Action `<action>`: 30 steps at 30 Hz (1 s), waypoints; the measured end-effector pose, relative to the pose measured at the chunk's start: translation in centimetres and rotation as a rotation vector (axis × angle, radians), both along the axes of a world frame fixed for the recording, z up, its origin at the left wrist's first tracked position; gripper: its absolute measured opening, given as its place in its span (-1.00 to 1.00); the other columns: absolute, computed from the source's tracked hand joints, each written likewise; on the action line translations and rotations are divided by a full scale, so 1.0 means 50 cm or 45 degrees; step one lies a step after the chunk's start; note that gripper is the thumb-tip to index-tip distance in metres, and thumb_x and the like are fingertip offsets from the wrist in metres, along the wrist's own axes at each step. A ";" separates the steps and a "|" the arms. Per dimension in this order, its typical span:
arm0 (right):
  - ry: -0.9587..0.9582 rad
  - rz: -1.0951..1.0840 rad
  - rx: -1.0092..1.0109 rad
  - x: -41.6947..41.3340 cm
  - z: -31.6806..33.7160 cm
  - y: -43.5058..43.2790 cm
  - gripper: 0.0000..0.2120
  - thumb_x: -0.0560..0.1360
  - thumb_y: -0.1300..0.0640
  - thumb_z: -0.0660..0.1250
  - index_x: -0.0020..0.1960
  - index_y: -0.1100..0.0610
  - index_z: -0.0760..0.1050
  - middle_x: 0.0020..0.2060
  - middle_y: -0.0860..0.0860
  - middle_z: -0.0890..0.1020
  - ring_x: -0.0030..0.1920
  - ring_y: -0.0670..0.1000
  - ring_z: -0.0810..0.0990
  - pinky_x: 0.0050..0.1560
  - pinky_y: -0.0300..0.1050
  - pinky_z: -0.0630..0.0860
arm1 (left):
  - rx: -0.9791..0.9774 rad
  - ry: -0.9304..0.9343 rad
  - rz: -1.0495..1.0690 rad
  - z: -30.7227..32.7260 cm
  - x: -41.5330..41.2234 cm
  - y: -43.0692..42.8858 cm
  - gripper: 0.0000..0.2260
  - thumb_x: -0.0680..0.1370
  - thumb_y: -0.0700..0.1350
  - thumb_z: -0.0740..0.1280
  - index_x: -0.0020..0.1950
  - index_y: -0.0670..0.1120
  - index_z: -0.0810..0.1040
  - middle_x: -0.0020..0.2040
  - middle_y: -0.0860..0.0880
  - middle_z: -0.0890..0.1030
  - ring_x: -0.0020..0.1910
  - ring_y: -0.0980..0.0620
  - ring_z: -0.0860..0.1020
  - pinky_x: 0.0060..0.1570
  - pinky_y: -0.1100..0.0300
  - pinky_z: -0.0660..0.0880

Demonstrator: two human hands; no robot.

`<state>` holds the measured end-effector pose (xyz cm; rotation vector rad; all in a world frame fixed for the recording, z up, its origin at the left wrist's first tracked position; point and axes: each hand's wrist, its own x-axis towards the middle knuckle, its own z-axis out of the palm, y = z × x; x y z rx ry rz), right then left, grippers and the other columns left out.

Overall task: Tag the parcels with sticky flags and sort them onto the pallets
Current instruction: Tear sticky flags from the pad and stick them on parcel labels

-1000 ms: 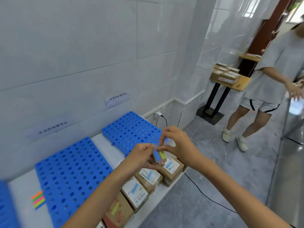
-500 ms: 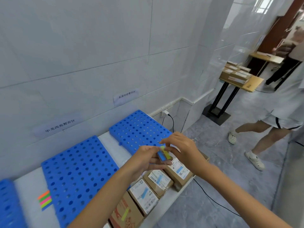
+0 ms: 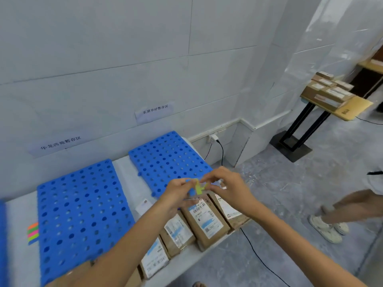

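My left hand (image 3: 176, 193) holds a small pad of sticky flags (image 3: 192, 189), blue with a yellow-green flag (image 3: 199, 187) lifting off it. My right hand (image 3: 228, 185) pinches that flag at its right end. Both hands hover above a row of brown parcels (image 3: 205, 220) with white labels along the table's front edge. Behind them lie two blue perforated pallets, one in the middle (image 3: 80, 210) and one to the right (image 3: 167, 160), neither with a parcel on it. A third blue pallet (image 3: 2, 241) shows at the far left edge.
A strip of coloured flags (image 3: 33, 233) lies on the white table left of the middle pallet. Paper signs (image 3: 154, 110) hang on the tiled wall. A stand with more parcels (image 3: 329, 94) is at the back right. Another person's legs (image 3: 342, 214) stand on the right. A black cable (image 3: 259, 255) runs across the floor.
The view has swung left and down. My right hand has peeled the yellow-green flag partly away from the pad. The other person has stepped right, mostly out of view.
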<state>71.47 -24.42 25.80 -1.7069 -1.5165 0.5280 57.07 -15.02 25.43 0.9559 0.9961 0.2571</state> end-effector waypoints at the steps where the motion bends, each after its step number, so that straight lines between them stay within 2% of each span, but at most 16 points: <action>1: 0.115 -0.028 -0.051 0.029 -0.008 -0.003 -0.78 0.43 0.30 0.41 -0.03 0.01 0.60 -0.19 -0.09 0.62 -0.16 -0.15 0.55 -0.06 -0.33 0.46 | 0.016 0.021 0.065 -0.012 0.020 0.000 -0.87 0.59 -0.20 0.28 0.00 -0.20 0.60 0.03 -0.18 0.66 -0.20 -0.08 0.66 -0.43 0.26 0.55; 4: 0.426 -0.209 -0.222 0.130 -0.063 -0.015 -0.82 0.46 0.36 0.35 -0.07 0.13 0.63 -0.21 0.02 0.64 -0.26 -0.20 0.55 -0.18 -0.34 0.49 | 0.073 0.069 0.227 -0.048 0.062 0.002 -0.86 0.60 -0.22 0.25 -0.08 -0.18 0.59 0.02 -0.17 0.66 -0.29 0.01 0.67 -0.37 0.21 0.60; 6: 0.460 -0.342 -0.366 0.192 -0.132 -0.028 -0.81 0.46 0.38 0.35 -0.13 0.12 0.63 -0.22 0.12 0.64 -0.30 -0.20 0.54 -0.24 -0.38 0.49 | 0.082 0.114 0.278 -0.075 0.078 -0.003 -0.86 0.61 -0.19 0.24 -0.06 -0.16 0.58 0.02 -0.17 0.66 -0.23 0.00 0.67 -0.27 0.17 0.62; 9: 0.375 -0.493 -0.580 0.245 -0.253 -0.050 -0.79 0.44 0.39 0.36 -0.21 0.10 0.61 -0.15 0.22 0.66 -0.22 -0.03 0.60 -0.16 -0.28 0.58 | 0.053 0.187 0.297 -0.108 0.095 -0.023 -0.86 0.62 -0.17 0.23 -0.05 -0.15 0.56 0.06 -0.19 0.64 -0.14 -0.05 0.65 -0.25 0.15 0.63; 12: 0.265 -0.480 -0.655 0.256 -0.341 -0.062 -0.80 0.44 0.40 0.36 -0.22 0.12 0.60 -0.21 0.13 0.65 -0.23 -0.03 0.56 -0.20 -0.31 0.52 | 0.030 0.225 0.347 -0.124 0.106 -0.037 -0.86 0.61 -0.19 0.24 -0.03 -0.18 0.57 0.09 -0.22 0.62 -0.13 -0.09 0.64 -0.37 0.20 0.61; 14: 0.205 -0.457 -0.661 0.255 -0.379 -0.062 -0.78 0.44 0.40 0.35 -0.23 0.10 0.59 -0.22 0.02 0.61 -0.20 -0.06 0.55 -0.13 -0.24 0.51 | 0.012 0.235 0.383 -0.126 0.104 -0.042 -0.83 0.61 -0.20 0.24 0.07 -0.25 0.57 0.08 -0.23 0.62 -0.11 -0.10 0.65 -0.42 0.23 0.58; 17: 0.089 -0.433 -0.697 0.250 -0.407 -0.057 -0.84 0.46 0.38 0.32 -0.15 0.15 0.58 -0.21 -0.03 0.59 -0.18 -0.06 0.55 -0.15 -0.29 0.47 | 0.032 0.267 0.412 -0.127 0.091 -0.046 -0.81 0.61 -0.18 0.24 0.10 -0.24 0.57 0.06 -0.19 0.64 -0.18 -0.03 0.67 -0.41 0.24 0.58; 20: 0.009 -0.388 -0.701 0.247 -0.435 -0.055 -0.76 0.45 0.40 0.28 -0.23 0.07 0.49 -0.24 0.02 0.59 -0.23 -0.03 0.54 -0.31 -0.38 0.42 | 0.047 0.285 0.469 -0.129 0.077 -0.051 -0.84 0.60 -0.17 0.25 0.04 -0.21 0.59 0.01 -0.15 0.64 -0.34 0.07 0.66 -0.45 0.27 0.55; 23: -0.081 -0.364 -0.734 0.243 -0.448 -0.057 -0.79 0.45 0.38 0.30 -0.22 0.09 0.45 -0.21 0.02 0.53 -0.26 -0.06 0.49 -0.37 -0.40 0.31 | 0.036 0.285 0.513 -0.131 0.059 -0.058 -0.86 0.60 -0.18 0.25 -0.06 -0.15 0.59 -0.07 -0.10 0.66 -0.32 0.07 0.66 -0.42 0.27 0.57; 25: -0.111 -0.372 -0.726 0.244 -0.452 -0.058 -0.84 0.45 0.34 0.33 -0.18 0.11 0.43 -0.13 0.02 0.50 -0.24 -0.07 0.45 -0.38 -0.40 0.28 | 0.038 0.281 0.520 -0.130 0.045 -0.063 -0.86 0.61 -0.17 0.24 -0.04 -0.15 0.59 -0.10 -0.07 0.66 -0.32 0.08 0.66 -0.40 0.27 0.58; 28: -0.132 -0.383 -0.712 0.252 -0.455 -0.056 -0.83 0.45 0.29 0.36 -0.13 0.11 0.38 -0.05 -0.01 0.41 -0.22 -0.06 0.46 -0.41 -0.41 0.28 | 0.032 0.279 0.552 -0.123 0.028 -0.069 -0.86 0.61 -0.17 0.24 -0.02 -0.15 0.58 -0.08 -0.08 0.65 -0.18 -0.01 0.64 -0.38 0.28 0.59; 30: -0.152 -0.380 -0.718 0.258 -0.459 -0.053 -0.84 0.45 0.29 0.36 -0.12 0.12 0.38 -0.02 0.01 0.41 -0.20 -0.05 0.46 -0.38 -0.39 0.29 | 0.029 0.278 0.580 -0.118 0.015 -0.072 -0.87 0.61 -0.17 0.24 -0.02 -0.15 0.58 -0.10 -0.07 0.66 -0.15 -0.03 0.63 -0.37 0.27 0.59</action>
